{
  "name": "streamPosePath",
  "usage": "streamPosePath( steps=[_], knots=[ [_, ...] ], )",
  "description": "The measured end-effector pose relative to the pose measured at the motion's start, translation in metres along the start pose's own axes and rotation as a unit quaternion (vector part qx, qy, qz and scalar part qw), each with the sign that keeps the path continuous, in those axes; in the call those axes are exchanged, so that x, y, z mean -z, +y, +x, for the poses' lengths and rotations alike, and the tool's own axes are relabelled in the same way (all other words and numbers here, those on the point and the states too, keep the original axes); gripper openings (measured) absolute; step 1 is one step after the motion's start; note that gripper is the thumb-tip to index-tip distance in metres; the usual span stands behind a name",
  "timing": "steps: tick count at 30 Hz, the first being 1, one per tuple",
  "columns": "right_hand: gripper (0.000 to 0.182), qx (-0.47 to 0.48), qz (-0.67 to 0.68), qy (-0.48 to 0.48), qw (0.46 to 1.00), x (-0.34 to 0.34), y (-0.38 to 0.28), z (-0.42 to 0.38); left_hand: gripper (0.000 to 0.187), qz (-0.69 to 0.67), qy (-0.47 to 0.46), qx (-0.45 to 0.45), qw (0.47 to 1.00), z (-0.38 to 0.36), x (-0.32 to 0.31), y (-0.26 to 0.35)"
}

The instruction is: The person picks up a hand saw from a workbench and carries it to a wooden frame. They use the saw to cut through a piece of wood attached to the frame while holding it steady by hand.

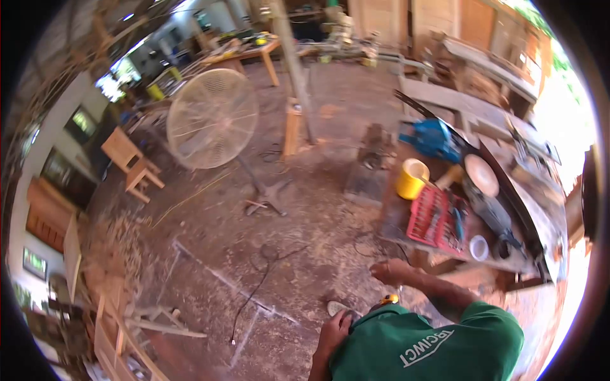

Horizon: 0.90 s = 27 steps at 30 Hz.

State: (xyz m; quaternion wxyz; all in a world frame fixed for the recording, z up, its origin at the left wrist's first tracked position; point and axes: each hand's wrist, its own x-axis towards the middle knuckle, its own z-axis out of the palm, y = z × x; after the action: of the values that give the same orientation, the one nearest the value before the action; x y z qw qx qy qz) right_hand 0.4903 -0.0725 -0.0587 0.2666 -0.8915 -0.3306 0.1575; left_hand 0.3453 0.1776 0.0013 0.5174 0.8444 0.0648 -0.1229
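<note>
Bench (406, 225) beside right fingers (379, 272), apparently apart.

The nearest open room is found over the sawdust-strewn dirt floor (305, 241), between the large round wire-caged pedestal fan (211, 118) and the cluttered wooden workbench (397, 222). The floor is crossed by a thin black cable (254, 293) and pale chalk lines. The bench top is crowded by a yellow plastic mug (411, 178), a red tray of drill bits (434, 217), a blue power tool (432, 140) and a small white cup (478, 247); only narrow gaps are left between them. Passage beyond the fan is narrowed by a grey upright post (296, 63).
</note>
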Motion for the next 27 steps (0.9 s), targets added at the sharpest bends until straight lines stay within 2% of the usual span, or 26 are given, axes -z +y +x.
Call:
streamPosePath(
  steps=[1, 2, 4, 6, 8, 9, 10, 11, 13, 14, 15, 16, 17, 18, 19, 21, 22, 24, 25, 27],
  knots=[
    [0.026, -0.006, -0.029, -0.078, 0.997, -0.003, 0.009, 0.032, 0.037, -0.005, 0.016, 0.013, 1.000, 0.006, 0.021, -0.002],
    [0.030, -0.039, -0.026, -0.093, 0.995, 0.024, -0.032, 0.050, 0.038, -0.011, 0.026, 0.028, 0.999, 0.010, 0.038, -0.008],
    [0.032, -0.038, 0.002, -0.146, 0.989, 0.051, -0.083, 0.101, 0.038, -0.047, 0.050, 0.054, 0.996, 0.026, 0.079, -0.034],
    [0.031, -0.028, 0.025, -0.152, 0.988, 0.052, -0.090, 0.144, 0.036, 0.011, 0.082, 0.051, 0.995, 0.049, 0.120, -0.046],
    [0.030, -0.017, 0.050, -0.156, 0.986, 0.045, -0.089, 0.190, 0.036, 0.004, 0.107, 0.054, 0.993, 0.079, 0.162, -0.060],
    [0.030, -0.038, 0.075, -0.126, 0.988, 0.039, -0.080, 0.212, 0.035, -0.010, 0.130, 0.064, 0.989, 0.097, 0.185, -0.073],
    [0.030, -0.059, 0.101, -0.098, 0.988, 0.030, -0.067, 0.233, 0.035, -0.024, 0.152, 0.075, 0.985, 0.116, 0.206, -0.089],
    [0.033, -0.097, 0.054, -0.116, 0.987, 0.017, -0.043, 0.255, 0.035, -0.030, 0.162, 0.081, 0.983, 0.136, 0.223, -0.116],
    [0.038, -0.076, -0.033, -0.102, 0.991, -0.024, 0.039, 0.281, 0.035, -0.217, 0.191, 0.124, 0.949, 0.181, 0.252, -0.194],
    [0.040, -0.135, -0.047, -0.148, 0.979, -0.037, 0.077, 0.291, 0.035, -0.167, 0.192, 0.166, 0.953, 0.197, 0.264, -0.241],
    [0.031, -0.189, -0.013, -0.157, 0.969, -0.058, 0.133, 0.293, 0.035, -0.115, 0.190, 0.208, 0.953, 0.208, 0.271, -0.297],
    [0.035, -0.118, 0.056, -0.067, 0.989, -0.049, 0.142, 0.285, 0.044, 0.131, 0.131, 0.272, 0.944, 0.208, 0.273, -0.370],
    [0.028, -0.148, -0.034, -0.190, 0.970, -0.069, 0.199, 0.279, 0.044, 0.202, 0.071, 0.303, 0.929, 0.209, 0.282, -0.413],
    [0.028, -0.144, -0.034, -0.182, 0.972, -0.074, 0.217, 0.290, 0.044, 0.196, 0.023, 0.342, 0.919, 0.207, 0.295, -0.432],
    [0.024, -0.210, -0.059, -0.244, 0.945, -0.074, 0.224, 0.286, 0.044, 0.153, 0.008, 0.389, 0.908, 0.205, 0.308, -0.437],
    [0.020, -0.338, -0.107, -0.367, 0.860, -0.062, 0.209, 0.292, 0.044, 0.067, 0.033, 0.449, 0.891, 0.219, 0.345, -0.431],
    [0.020, -0.341, -0.102, -0.370, 0.858, -0.057, 0.196, 0.309, 0.044, 0.048, 0.041, 0.456, 0.888, 0.231, 0.365, -0.432],
    [0.023, -0.157, -0.308, -0.478, 0.807, -0.015, 0.124, 0.374, 0.044, 0.017, 0.057, 0.457, 0.887, 0.262, 0.402, -0.434],
    [0.023, -0.167, -0.306, -0.473, 0.809, -0.021, 0.131, 0.392, 0.043, 0.004, 0.060, 0.452, 0.890, 0.282, 0.422, -0.436],
    [0.023, -0.068, -0.274, -0.348, 0.894, -0.047, 0.141, 0.433, 0.043, -0.009, 0.063, 0.430, 0.900, 0.334, 0.467, -0.437]
  ],
)
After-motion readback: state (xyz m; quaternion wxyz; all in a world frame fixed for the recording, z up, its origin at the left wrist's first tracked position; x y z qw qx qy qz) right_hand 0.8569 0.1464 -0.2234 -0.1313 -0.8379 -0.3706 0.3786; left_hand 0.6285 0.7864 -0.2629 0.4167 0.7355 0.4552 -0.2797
